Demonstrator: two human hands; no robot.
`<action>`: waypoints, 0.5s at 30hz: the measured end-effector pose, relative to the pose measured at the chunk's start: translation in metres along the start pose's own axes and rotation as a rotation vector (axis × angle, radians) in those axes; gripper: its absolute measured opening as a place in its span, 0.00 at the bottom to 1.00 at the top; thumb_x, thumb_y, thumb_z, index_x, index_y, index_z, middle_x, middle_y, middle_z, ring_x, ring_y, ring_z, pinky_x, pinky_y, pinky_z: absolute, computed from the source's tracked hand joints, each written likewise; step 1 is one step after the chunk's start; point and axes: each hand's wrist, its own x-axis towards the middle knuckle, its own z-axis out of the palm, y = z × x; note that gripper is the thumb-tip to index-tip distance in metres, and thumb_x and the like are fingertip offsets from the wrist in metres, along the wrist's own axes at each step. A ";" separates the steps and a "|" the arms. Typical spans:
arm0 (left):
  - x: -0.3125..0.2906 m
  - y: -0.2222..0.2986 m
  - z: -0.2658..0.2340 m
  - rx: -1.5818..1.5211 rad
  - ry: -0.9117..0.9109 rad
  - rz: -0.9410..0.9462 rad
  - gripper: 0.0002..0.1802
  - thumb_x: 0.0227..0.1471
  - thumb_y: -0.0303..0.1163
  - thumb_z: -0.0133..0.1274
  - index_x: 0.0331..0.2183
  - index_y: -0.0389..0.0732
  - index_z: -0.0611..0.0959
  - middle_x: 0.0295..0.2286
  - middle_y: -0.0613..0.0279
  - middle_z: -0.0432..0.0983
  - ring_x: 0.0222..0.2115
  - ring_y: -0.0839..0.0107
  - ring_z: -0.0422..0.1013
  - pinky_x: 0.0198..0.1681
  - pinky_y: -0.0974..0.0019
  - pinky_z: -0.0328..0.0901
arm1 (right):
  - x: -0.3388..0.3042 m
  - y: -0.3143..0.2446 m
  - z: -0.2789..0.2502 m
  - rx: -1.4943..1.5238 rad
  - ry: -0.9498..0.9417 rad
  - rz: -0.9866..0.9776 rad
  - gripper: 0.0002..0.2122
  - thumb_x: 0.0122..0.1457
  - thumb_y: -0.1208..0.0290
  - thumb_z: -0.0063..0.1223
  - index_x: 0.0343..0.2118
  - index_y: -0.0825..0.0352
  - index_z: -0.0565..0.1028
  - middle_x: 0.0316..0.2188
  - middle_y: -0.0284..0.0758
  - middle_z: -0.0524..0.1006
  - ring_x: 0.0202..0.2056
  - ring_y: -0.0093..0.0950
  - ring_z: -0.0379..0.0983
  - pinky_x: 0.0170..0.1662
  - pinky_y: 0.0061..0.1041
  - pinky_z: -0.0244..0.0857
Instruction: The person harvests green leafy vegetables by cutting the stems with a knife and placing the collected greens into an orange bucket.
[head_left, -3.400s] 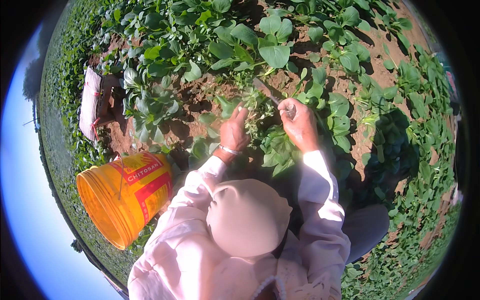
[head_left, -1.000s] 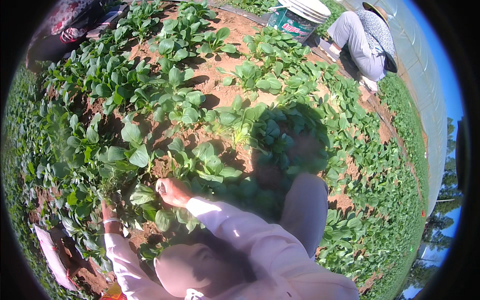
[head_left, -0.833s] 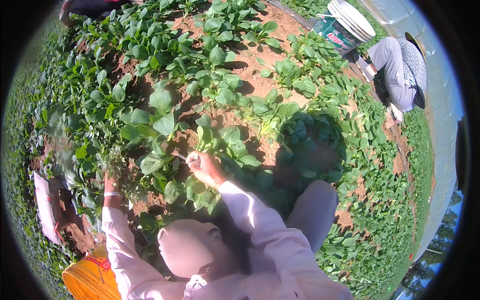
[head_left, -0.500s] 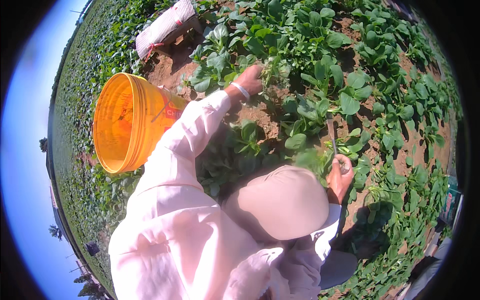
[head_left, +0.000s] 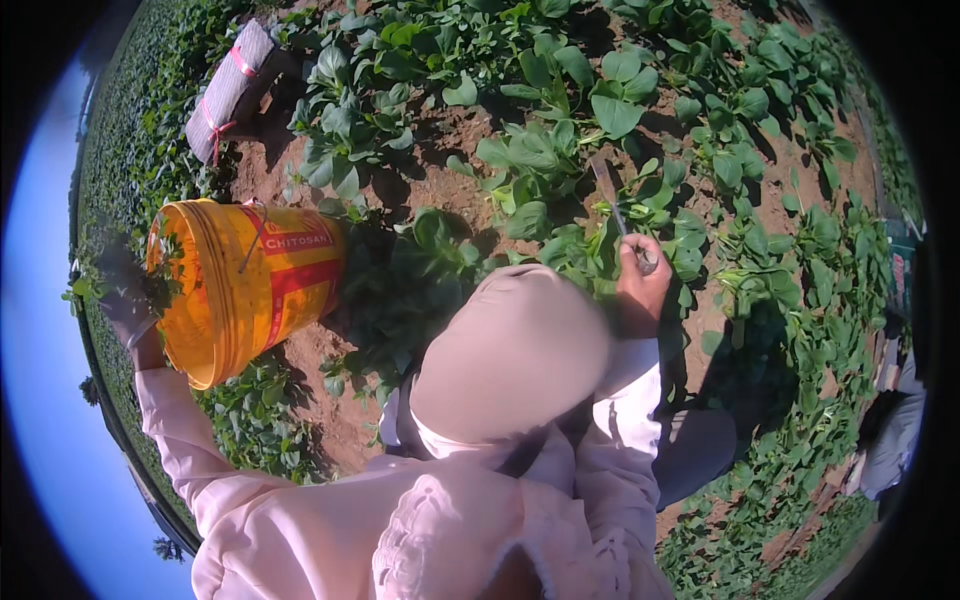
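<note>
Two hands at work in the head view, and they're spread wide apart! Out at far left, the left hand [head_left: 125, 295] sits just outside the mouth of a yellow bucket [head_left: 250, 312], clamped round some leafy sprigs [head_left: 160, 290] that poke out on both sides of it (deep shade blurs the fingers, mind you). The bucket lies tipped on its side, open end toward that hand, red label uppermost, its wire handle hanging across the wall. Over to the right hand [head_left: 643, 285]: fingers curled tight on the handle of a thin-shanked tool [head_left: 605, 185], its flat blade angled up and to the left among the leaves. Whether the tip touches a plant, can't tell from here! Broad-leaved green plants [head_left: 530, 150] crowd all around, with brown soil [head_left: 455, 165] showing between them. Top left, a padded bundle [head_left: 232, 85] bound with pink ties rests near the greens. A dark shadow [head_left: 745, 370] falls across the plants right of the tool hand, and at the far right edge sits a dark green container [head_left: 903, 270], partly cut off.
</note>
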 end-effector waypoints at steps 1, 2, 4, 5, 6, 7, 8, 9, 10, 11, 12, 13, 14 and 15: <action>-0.008 -0.019 0.011 0.093 -0.140 -0.047 0.26 0.51 0.33 0.53 0.52 0.42 0.69 0.46 0.55 0.70 0.44 0.62 0.69 0.45 0.62 0.67 | 0.002 0.003 -0.003 -0.041 0.032 -0.063 0.03 0.54 0.79 0.52 0.32 0.68 0.74 0.18 0.20 0.65 0.20 0.10 0.55 0.23 0.13 0.50; -0.019 -0.026 0.018 0.157 -0.167 -0.056 0.27 0.52 0.34 0.53 0.53 0.43 0.68 0.48 0.55 0.69 0.45 0.61 0.69 0.46 0.62 0.67 | 0.001 0.000 -0.006 -0.025 0.028 0.013 0.03 0.53 0.80 0.52 0.31 0.68 0.74 0.19 0.20 0.65 0.20 0.11 0.56 0.23 0.13 0.51; -0.033 0.001 0.011 0.267 -0.018 0.008 0.27 0.51 0.33 0.53 0.53 0.43 0.69 0.47 0.55 0.70 0.43 0.60 0.71 0.44 0.61 0.68 | 0.001 -0.003 -0.010 -0.126 0.018 -0.084 0.03 0.53 0.80 0.51 0.31 0.67 0.74 0.18 0.22 0.67 0.20 0.12 0.58 0.24 0.14 0.54; -0.039 0.030 0.000 0.338 0.106 0.050 0.25 0.50 0.31 0.54 0.51 0.43 0.70 0.44 0.55 0.72 0.40 0.60 0.72 0.41 0.60 0.69 | -0.001 -0.004 -0.009 -0.160 -0.001 -0.081 0.04 0.53 0.80 0.51 0.31 0.67 0.74 0.18 0.23 0.67 0.20 0.12 0.59 0.24 0.14 0.55; -0.043 0.057 -0.008 0.403 0.229 0.084 0.23 0.48 0.30 0.55 0.48 0.42 0.72 0.42 0.55 0.73 0.37 0.60 0.74 0.38 0.60 0.69 | -0.004 -0.007 -0.007 -0.152 -0.016 -0.058 0.04 0.53 0.80 0.51 0.31 0.67 0.74 0.17 0.24 0.67 0.20 0.12 0.59 0.24 0.14 0.55; -0.049 0.123 -0.020 0.196 0.329 0.063 0.21 0.48 0.29 0.54 0.47 0.41 0.73 0.41 0.56 0.74 0.34 0.61 0.75 0.36 0.60 0.69 | -0.005 -0.008 -0.001 -0.147 -0.042 -0.038 0.04 0.53 0.80 0.51 0.31 0.67 0.74 0.17 0.24 0.67 0.19 0.12 0.59 0.23 0.15 0.55; -0.044 0.166 -0.020 0.060 0.446 0.257 0.17 0.51 0.26 0.51 0.45 0.39 0.74 0.38 0.58 0.75 0.30 0.66 0.74 0.32 0.63 0.68 | -0.005 -0.008 0.000 -0.163 -0.037 -0.095 0.04 0.52 0.80 0.51 0.31 0.67 0.73 0.17 0.25 0.67 0.19 0.12 0.59 0.23 0.15 0.55; -0.042 0.222 -0.009 -0.208 0.431 0.342 0.13 0.53 0.23 0.48 0.43 0.38 0.75 0.36 0.58 0.75 0.30 0.68 0.74 0.31 0.68 0.68 | -0.007 -0.013 -0.002 -0.165 -0.038 -0.053 0.04 0.52 0.80 0.52 0.31 0.67 0.73 0.17 0.24 0.67 0.19 0.13 0.59 0.22 0.16 0.55; -0.036 0.265 -0.002 -0.254 0.444 0.552 0.11 0.53 0.21 0.46 0.41 0.36 0.76 0.34 0.58 0.75 0.31 0.70 0.74 0.31 0.69 0.67 | -0.009 -0.018 0.000 -0.179 0.001 -0.063 0.04 0.52 0.80 0.52 0.31 0.67 0.73 0.16 0.26 0.67 0.18 0.14 0.60 0.22 0.16 0.55; -0.030 0.302 0.014 -0.409 0.310 0.641 0.10 0.53 0.21 0.46 0.39 0.36 0.76 0.32 0.56 0.75 0.31 0.69 0.74 0.31 0.69 0.66 | -0.016 -0.022 0.000 -0.193 0.037 -0.064 0.04 0.52 0.80 0.52 0.31 0.66 0.73 0.15 0.27 0.67 0.18 0.15 0.60 0.22 0.17 0.56; -0.023 0.337 0.026 -0.387 0.157 0.749 0.10 0.54 0.22 0.45 0.40 0.34 0.75 0.34 0.57 0.75 0.31 0.69 0.73 0.34 0.69 0.67 | -0.021 -0.027 0.001 -0.247 0.094 -0.081 0.04 0.52 0.80 0.52 0.31 0.66 0.73 0.15 0.28 0.66 0.18 0.15 0.60 0.22 0.18 0.56; -0.006 0.358 0.051 -0.334 0.141 0.941 0.11 0.54 0.23 0.45 0.41 0.33 0.75 0.34 0.56 0.75 0.30 0.69 0.73 0.34 0.69 0.67 | -0.028 -0.033 0.006 -0.296 0.148 -0.099 0.04 0.51 0.80 0.52 0.31 0.65 0.73 0.14 0.29 0.66 0.17 0.16 0.60 0.22 0.18 0.56; -0.001 0.384 0.067 -0.407 -0.033 0.880 0.13 0.54 0.23 0.46 0.43 0.34 0.75 0.35 0.55 0.74 0.32 0.66 0.73 0.35 0.68 0.67 | -0.034 -0.035 0.012 -0.336 0.185 -0.112 0.04 0.51 0.80 0.52 0.31 0.65 0.73 0.14 0.30 0.66 0.17 0.17 0.61 0.22 0.19 0.56; 0.012 0.404 0.095 -0.550 -0.073 0.912 0.16 0.53 0.25 0.49 0.45 0.35 0.74 0.38 0.51 0.73 0.35 0.60 0.73 0.37 0.65 0.67 | -0.038 -0.035 0.014 -0.342 0.101 -0.083 0.04 0.51 0.79 0.52 0.30 0.64 0.73 0.14 0.31 0.66 0.17 0.18 0.62 0.22 0.19 0.56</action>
